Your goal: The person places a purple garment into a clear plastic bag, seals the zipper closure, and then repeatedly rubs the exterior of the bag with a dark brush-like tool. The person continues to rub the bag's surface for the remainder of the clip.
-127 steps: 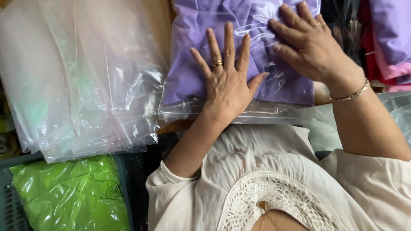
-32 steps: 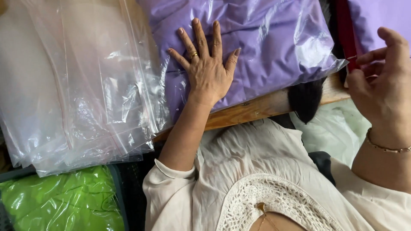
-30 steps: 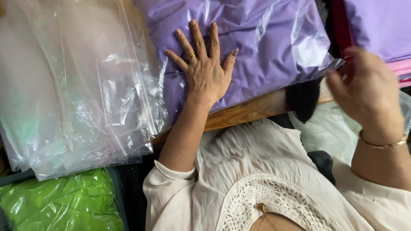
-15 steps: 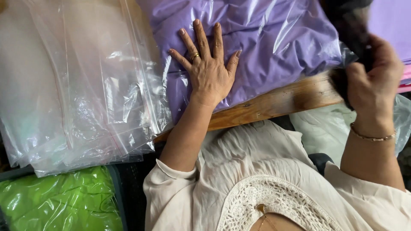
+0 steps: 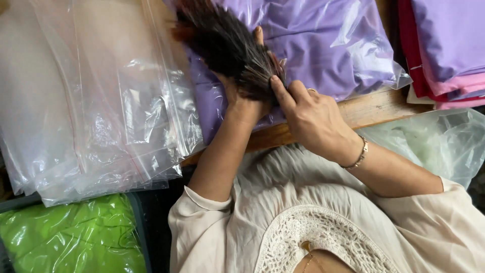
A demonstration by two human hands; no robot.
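1. step in hand, as i judge it: the bagged purple garment (image 5: 323,45) is being held down flat while a dark tuft (image 5: 222,45) is drawn across it.
2. the left hand (image 5: 241,103) lies palm down on the bag, fingers spread and closed on nothing. most of it is hidden under the tuft, with only the wrist and one fingertip showing.
3. the right hand (image 5: 313,119) is pinched shut on the narrow end of the dark tuft, thumb on top, just beside the left wrist. the two hands are close together, nearly touching.
4. i cannot tell whether the tuft is a brush or a lock of hair. its strands fan out up and to the left over the bag.
5. a next move calls, i think, for getting the tuft off the plastic and keeping the left palm's pressure even, since the slick bag could slide on the wooden surface (image 5: 374,103).
6. the garment is lilac, folded flat and sealed in glossy, wrinkled clear plastic. it lies on the surface with its lower right corner reaching the edge.
7. a stack of empty clear bags (image 5: 91,101) lies to its left, touching it. folded purple, pink and red cloth (image 5: 444,45) sits to the right.
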